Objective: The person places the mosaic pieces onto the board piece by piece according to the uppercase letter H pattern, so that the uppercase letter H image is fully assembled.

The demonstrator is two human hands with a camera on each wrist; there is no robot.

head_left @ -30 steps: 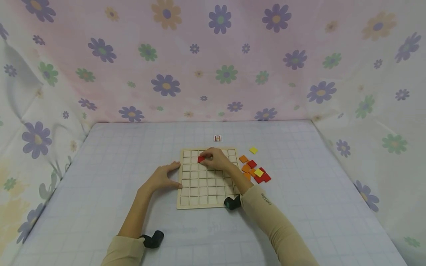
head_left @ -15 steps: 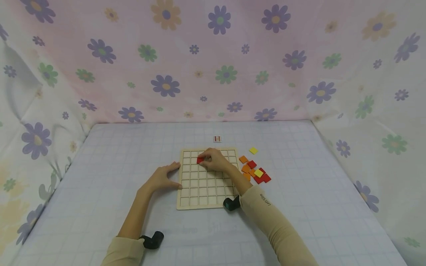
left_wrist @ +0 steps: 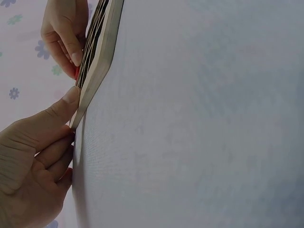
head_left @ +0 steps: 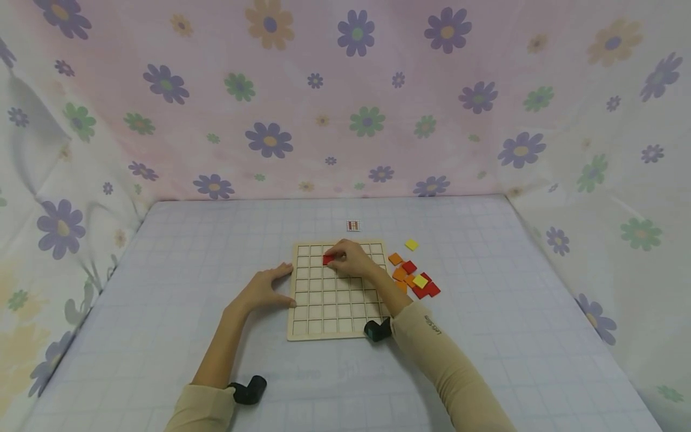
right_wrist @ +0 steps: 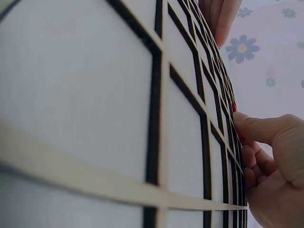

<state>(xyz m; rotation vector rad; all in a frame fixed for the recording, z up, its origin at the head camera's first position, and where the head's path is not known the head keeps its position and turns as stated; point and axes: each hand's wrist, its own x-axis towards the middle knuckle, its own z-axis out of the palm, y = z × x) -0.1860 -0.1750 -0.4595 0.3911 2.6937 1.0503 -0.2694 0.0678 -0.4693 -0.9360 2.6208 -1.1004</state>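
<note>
A wooden grid board [head_left: 315, 334] lies flat on the table, its square cells bare apart from a red square tile [head_left: 327, 260] near the top. My right hand [head_left: 349, 259] pinches that tile between thumb and fingers, right at the cells. In the right wrist view, a sliver of the red tile [right_wrist: 234, 108] shows at the thumb tip. My left hand [head_left: 261, 289] rests against the board's left edge, thumb and index finger spread apart. The left wrist view has the left thumb [left_wrist: 67, 99] touching the board's rim [left_wrist: 99, 66].
Right of the board lies a loose heap of red, orange and yellow tiles [head_left: 409, 280], with one yellow tile [head_left: 412, 245] apart behind it. A small patterned card [head_left: 353, 225] sits beyond the board. Flowered cloth [head_left: 324, 102] walls the back and sides of the table.
The red tile and my right fingers shift slightly left, then slightly back to the right, over the same part of the board. My left hand stays in place.
</note>
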